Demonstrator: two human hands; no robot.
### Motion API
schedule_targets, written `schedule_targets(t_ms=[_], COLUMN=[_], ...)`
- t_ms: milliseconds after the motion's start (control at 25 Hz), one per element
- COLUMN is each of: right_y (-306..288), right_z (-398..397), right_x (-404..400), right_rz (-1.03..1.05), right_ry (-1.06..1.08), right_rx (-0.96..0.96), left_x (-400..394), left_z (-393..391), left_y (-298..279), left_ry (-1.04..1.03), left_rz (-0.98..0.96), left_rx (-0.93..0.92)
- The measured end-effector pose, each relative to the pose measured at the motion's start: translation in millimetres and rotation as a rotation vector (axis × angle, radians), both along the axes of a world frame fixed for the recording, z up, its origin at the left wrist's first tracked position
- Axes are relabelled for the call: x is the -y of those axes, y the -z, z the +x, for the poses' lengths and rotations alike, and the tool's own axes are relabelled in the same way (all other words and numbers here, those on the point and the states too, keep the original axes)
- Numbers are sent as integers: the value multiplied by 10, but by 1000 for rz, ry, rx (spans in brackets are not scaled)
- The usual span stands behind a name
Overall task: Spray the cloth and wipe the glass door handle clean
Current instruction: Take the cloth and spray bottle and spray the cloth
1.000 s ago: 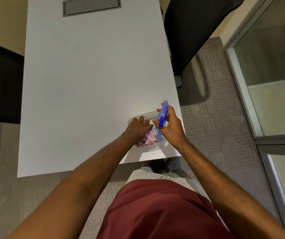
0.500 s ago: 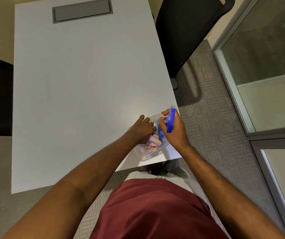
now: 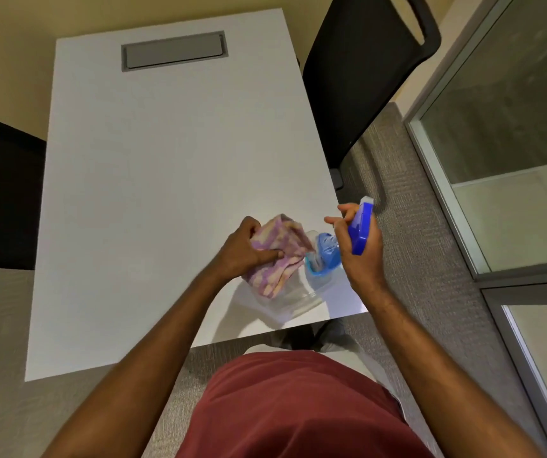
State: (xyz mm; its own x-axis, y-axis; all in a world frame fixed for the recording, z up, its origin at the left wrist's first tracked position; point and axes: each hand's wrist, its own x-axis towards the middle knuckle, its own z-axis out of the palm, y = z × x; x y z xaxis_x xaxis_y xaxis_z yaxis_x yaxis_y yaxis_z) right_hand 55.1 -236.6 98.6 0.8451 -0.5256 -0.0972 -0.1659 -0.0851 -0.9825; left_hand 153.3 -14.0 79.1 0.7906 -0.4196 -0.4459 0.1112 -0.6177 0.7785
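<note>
Since half a second ago: cloth (image 3: 278, 256) lifted out of clear tub (image 3: 285, 300) by left hand (image 3: 245, 251); spray bottle (image 3: 341, 246) raised clear of the tub by right hand (image 3: 361, 256), both previously low inside it. Cloth: pink-and-yellow, bunched, held above near right corner of worktop (image 3: 173, 166), partly over the tub. Left grip: thumb pressed across the front of the cloth, fingers curled behind it, holding firmly. Right grip: wrapped round the neck of the bottle under its blue trigger head, forefinger extended forward near the trigger; whether resting on the trigger, cannot tell. Bottle body: pale blue, translucent, hanging just beside the cloth, nearly touching. Nozzle direction: appears to point away toward the far edge, not at the cloth; not certain. Stage, by judgement: spraying not yet begun; wiping entirely outstanding. Door handle: not in view; glass panels (image 3: 510, 153) with grey frame off right edge of worktop, black chair (image 3: 358, 77) between. Risks, by judgement: misaimed nozzle wetting worktop or carpet instead of cloth; bunched folds taking spray on one patch only, leaving most of it dry for wiping; bottle base knocking tub, set near the corner, off the near edge; loose cloth tail dragging the tub when carried away.
</note>
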Motion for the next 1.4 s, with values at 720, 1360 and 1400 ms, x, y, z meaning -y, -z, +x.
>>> schedule_targets(t_ms=[720, 1360, 1400], right_y=[-1369, -1306, -1280], right_z=[32, 75, 72], right_x=[-225, 299, 311], right_rz=[-24, 154, 154], right_ry=[-138, -51, -38], right_rx=[27, -11, -2], left_x=[695, 430, 447], left_z=[-167, -11, 1], left_y=[-1280, -1236, -1246], left_ry=[-463, -419, -395], left_rz=[-528, -1039, -955], left_rx=[-2, -813, -716])
